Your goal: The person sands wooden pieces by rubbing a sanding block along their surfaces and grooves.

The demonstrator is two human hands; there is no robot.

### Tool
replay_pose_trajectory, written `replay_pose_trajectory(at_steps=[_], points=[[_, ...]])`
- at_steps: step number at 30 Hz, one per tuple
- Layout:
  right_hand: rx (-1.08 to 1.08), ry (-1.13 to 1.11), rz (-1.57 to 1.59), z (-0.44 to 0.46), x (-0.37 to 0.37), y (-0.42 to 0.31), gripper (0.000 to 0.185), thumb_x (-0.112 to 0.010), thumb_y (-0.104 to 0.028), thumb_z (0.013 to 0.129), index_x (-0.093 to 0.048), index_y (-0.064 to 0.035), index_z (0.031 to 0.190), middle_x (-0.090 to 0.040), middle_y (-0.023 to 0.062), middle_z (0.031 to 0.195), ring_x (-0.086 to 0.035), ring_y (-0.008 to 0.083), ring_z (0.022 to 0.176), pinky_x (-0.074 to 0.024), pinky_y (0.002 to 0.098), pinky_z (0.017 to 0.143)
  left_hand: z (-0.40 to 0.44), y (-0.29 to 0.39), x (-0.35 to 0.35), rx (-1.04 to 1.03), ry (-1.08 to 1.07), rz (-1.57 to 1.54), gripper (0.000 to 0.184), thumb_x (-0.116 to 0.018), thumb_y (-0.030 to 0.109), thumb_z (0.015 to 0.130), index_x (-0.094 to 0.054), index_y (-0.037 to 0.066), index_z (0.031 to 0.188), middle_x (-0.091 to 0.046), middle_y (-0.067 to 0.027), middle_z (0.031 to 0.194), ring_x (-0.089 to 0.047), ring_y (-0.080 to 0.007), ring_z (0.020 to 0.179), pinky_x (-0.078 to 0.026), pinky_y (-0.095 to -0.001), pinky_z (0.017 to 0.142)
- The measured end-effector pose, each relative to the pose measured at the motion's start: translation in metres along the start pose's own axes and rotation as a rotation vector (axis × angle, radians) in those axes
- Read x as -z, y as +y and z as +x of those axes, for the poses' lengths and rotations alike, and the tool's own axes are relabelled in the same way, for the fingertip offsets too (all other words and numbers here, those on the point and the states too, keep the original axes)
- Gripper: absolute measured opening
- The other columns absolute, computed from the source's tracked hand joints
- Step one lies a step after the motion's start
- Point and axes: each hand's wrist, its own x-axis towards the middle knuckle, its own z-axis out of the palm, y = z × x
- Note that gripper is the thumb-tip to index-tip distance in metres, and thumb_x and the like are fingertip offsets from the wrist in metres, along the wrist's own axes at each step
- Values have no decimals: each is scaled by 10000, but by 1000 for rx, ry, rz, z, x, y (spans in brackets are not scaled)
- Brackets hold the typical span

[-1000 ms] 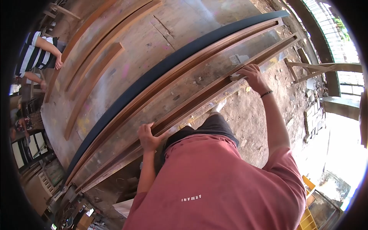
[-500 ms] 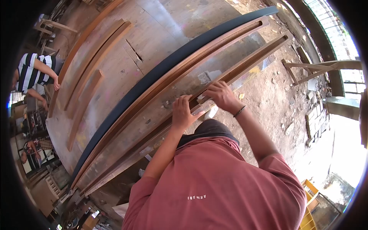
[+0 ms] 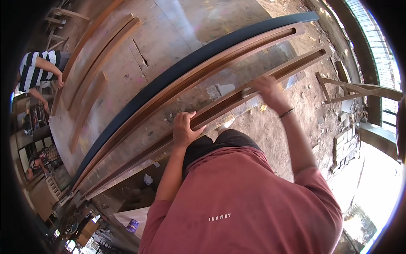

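A long wooden rail point(image 3: 228, 101) with a groove down its length lies along the near edge of the worktable. My left hand point(image 3: 185, 130) clasps this rail near its middle, fingers over the far side and thumb on the near side. Farther right along the same rail is my right hand point(image 3: 269, 92), smeared by motion. Under its fingers shows a small pale piece point(image 3: 248, 92) at the groove; blur hides its kind. Beyond lies a second grooved wooden rail point(image 3: 203, 80), curved, and against it a dark blue-grey curved strip point(image 3: 169, 75).
Several curved wooden pieces point(image 3: 99, 55) lie on the far left of the worktable point(image 3: 169, 38). A person in a striped shirt point(image 3: 40, 70) touches one of them. Another person point(image 3: 40, 163) is at lower left. A wooden trestle point(image 3: 355, 89) and stacked bricks point(image 3: 344, 144) stand right.
My right hand has moved right along the near rail, away from my left hand. My left hand has shifted left on the rail. The view has tilted slightly.
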Motion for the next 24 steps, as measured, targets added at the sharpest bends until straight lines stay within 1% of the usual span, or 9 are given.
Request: replay_pose_trajectory(at_steps=[3,4,9,12,14,16,18,22,24], points=[[196,28,-117,-2,-87,-75,391,-627,-33,950,-762,-159,1294,-727,73,1226,-640,270,1254,-517,450,1084,-3,-2,-3,3,17,-27,705,-1004,290,730,-641,97,1302,-650,-127,1153,-642,-375,1069,-522,-513,971],[95,-106,9,9,-71,-111,376,-619,-51,970,-767,-173,1294,-727,66,1222,-640,276,1236,-513,438,1095,-4,-2,-3,3,15,-30,705,-1004,290,730,-641,97,1302,-650,-127,1153,-642,-375,1069,-522,-513,971],[53,51,50,-3,-17,11,293,-622,-77,1000,-777,-128,1244,-759,108,1277,-676,304,1259,-505,477,1095,-4,-4,-4,17,4,-28,711,-1006,302,736,-638,93,1308,-648,-131,1162,-643,-377,1077,-521,-517,974],[10,85,-24,-7,44,53,260,-635,-9,972,-787,-64,1175,-789,122,1155,-707,346,1182,-530,444,1064,-2,-3,-2,7,3,-25,709,-1005,308,744,-635,88,1309,-645,-133,1166,-641,-381,1075,-520,-522,973],[-123,-123,341,5,15,19,280,-629,-17,969,-784,-82,1193,-771,97,1211,-685,333,1224,-515,442,1087,-2,-6,-1,-8,11,-31,711,-1004,312,749,-633,85,1312,-645,-135,1162,-641,-384,1072,-520,-525,969],[271,102,-54,0,-72,-36,310,-594,-63,981,-773,-122,1227,-708,67,1312,-629,280,1287,-486,426,1100,-1,-6,-2,-27,9,-47,713,-1003,316,753,-630,82,1314,-646,-137,1158,-641,-386,1068,-520,-527,966],[180,-30,135,24,-59,-118,312,-569,-87,998,-776,-129,1227,-680,62,1154,-622,249,1218,-487,447,1090,0,-6,-1,-16,-8,-40,711,-1002,311,755,-627,79,1312,-648,-143,1149,-644,-390,1062,-522,-527,956],[176,133,-114,-11,-39,-15,315,-630,-39,961,-791,-99,1225,-722,87,1295,-634,323,1237,-489,477,1116,0,-6,0,-48,10,-43,688,-986,333,760,-641,77,1297,-649,-122,1157,-643,-355,1081,-520,-505,970],[-92,-15,-33,-19,24,38,357,-611,32,968,-790,-73,1259,-747,153,1311,-630,377,1331,-454,503,1219,-3,-6,-3,-7,3,-34,695,-989,320,756,-634,77,1303,-647,-120,1162,-642,-354,1089,-519,-505,970]])
